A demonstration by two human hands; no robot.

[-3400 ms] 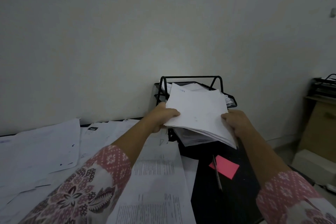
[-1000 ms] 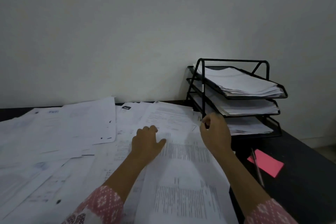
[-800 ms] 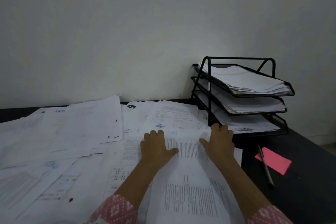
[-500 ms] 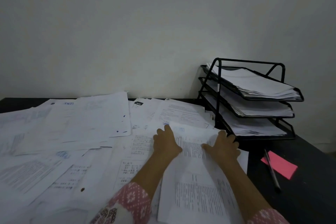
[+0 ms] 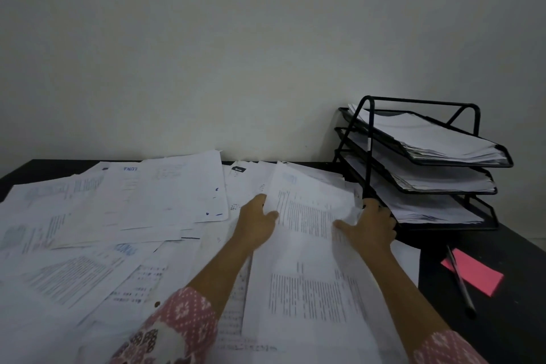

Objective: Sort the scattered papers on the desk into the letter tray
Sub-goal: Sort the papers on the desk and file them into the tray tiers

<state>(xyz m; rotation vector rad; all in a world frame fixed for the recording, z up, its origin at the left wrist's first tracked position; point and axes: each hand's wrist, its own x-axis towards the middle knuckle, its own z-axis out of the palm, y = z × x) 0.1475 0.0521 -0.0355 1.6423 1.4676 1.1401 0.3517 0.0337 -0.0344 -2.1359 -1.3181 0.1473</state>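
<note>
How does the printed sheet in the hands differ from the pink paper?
The printed sheet is white with text and larger; the pink paper is plain. The left hand and right hand grip the printed sheet; the pink paper lies flat under a pen. Both are paper.

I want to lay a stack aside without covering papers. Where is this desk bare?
Bare desk lies in front of the letter tray, around the pink note and pen; also a sliver at the far left corner. Left of the tray, loose papers overlap.
</note>
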